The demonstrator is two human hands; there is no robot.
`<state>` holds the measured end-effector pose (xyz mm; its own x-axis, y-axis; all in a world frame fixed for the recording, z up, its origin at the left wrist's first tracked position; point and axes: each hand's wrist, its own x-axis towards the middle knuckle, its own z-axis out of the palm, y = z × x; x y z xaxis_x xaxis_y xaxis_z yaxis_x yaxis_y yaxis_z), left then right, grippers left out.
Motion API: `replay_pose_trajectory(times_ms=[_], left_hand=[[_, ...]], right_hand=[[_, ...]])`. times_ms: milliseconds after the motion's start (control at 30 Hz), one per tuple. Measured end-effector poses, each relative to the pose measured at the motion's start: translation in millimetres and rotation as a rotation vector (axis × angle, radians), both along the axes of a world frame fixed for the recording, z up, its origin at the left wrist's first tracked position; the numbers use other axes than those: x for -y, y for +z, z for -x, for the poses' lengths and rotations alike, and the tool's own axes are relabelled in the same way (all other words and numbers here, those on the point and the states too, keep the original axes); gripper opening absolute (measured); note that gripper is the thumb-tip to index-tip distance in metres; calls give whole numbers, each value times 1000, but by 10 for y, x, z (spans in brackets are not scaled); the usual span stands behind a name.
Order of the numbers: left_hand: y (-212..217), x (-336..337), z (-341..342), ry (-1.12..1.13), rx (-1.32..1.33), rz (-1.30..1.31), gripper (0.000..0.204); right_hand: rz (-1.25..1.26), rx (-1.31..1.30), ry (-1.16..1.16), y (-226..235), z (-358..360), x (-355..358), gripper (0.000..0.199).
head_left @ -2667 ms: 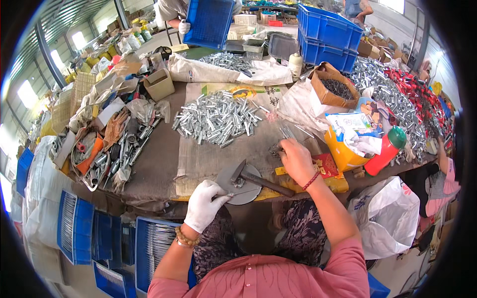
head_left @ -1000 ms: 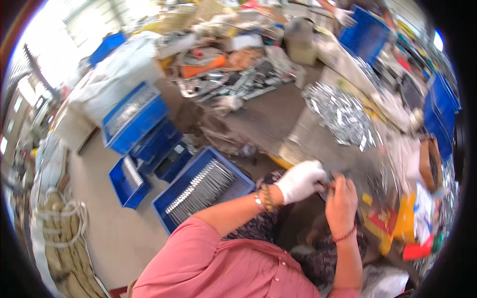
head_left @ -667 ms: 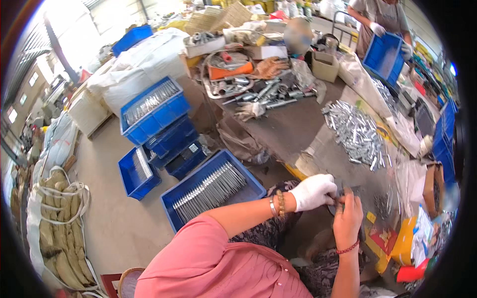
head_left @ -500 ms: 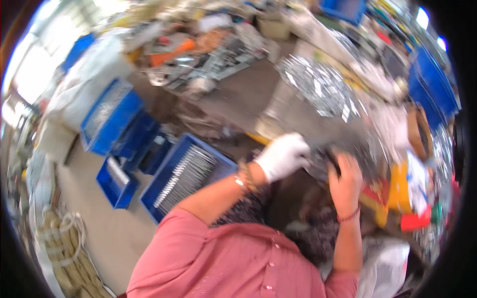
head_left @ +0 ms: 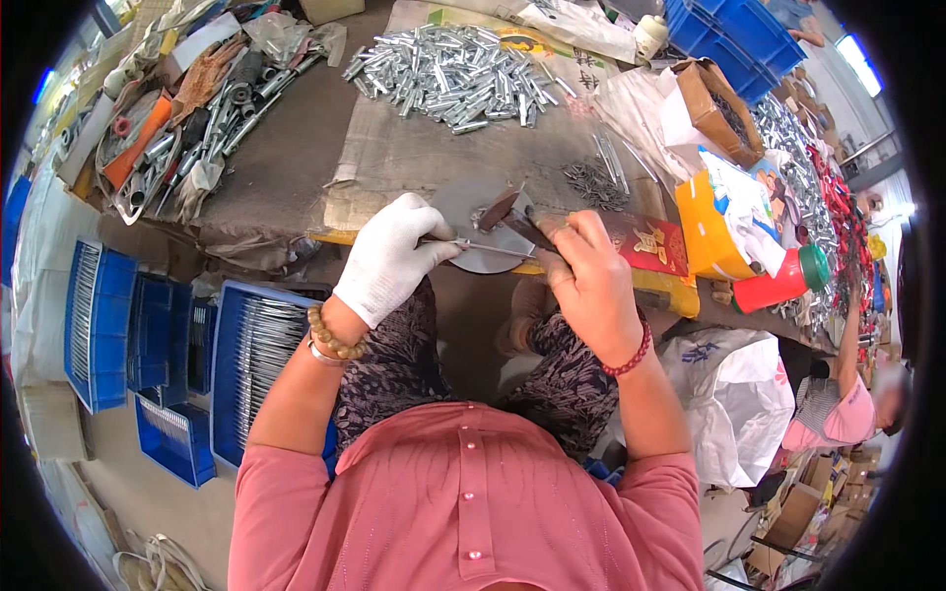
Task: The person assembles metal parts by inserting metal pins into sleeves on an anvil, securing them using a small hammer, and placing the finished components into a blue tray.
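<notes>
My left hand (head_left: 394, 251), in a white glove, pinches a thin metal rod (head_left: 498, 249) that points right across a round grey metal plate (head_left: 458, 202) at the table's near edge. My bare right hand (head_left: 591, 281) is closed around the handle of what looks like a small hammer; its dark head (head_left: 499, 211) is over the plate, just above the rod. Whether the hammer touches the rod I cannot tell. Beyond the plate lies a pile of shiny metal tubes (head_left: 453, 79). Small dark pins (head_left: 596, 187) are heaped right of the plate.
Blue bins (head_left: 225, 374) of metal rods stand on the floor at left. Orange-handled tools and scrap (head_left: 148, 143) lie far left. On the right are a yellow box (head_left: 705, 227), a red jar with a green lid (head_left: 769, 291) and a white sack (head_left: 729, 404). Another person (head_left: 838, 414) is at far right.
The view has turned and steadied, so the table is now straight ahead. Both hands stay close together; the rod and hammer, blurred before, now show clearly.
</notes>
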<state>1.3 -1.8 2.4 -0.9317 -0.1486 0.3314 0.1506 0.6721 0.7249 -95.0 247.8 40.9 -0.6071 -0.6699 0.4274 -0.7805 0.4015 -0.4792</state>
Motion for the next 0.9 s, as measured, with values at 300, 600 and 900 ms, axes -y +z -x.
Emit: replay_pose_trajectory(times_ms=[300,600,900], left_hand=[[8,11,23,10,16,41,19],[78,33,46,8,-26,-14,18],[12,-26,-20,-9,-36,7,14]], right_hand=[[-23,-143,97,2,-203,128,51],[-11,-118,54,-80,-178,130,48],[7,96,20,-54,96,140,31]])
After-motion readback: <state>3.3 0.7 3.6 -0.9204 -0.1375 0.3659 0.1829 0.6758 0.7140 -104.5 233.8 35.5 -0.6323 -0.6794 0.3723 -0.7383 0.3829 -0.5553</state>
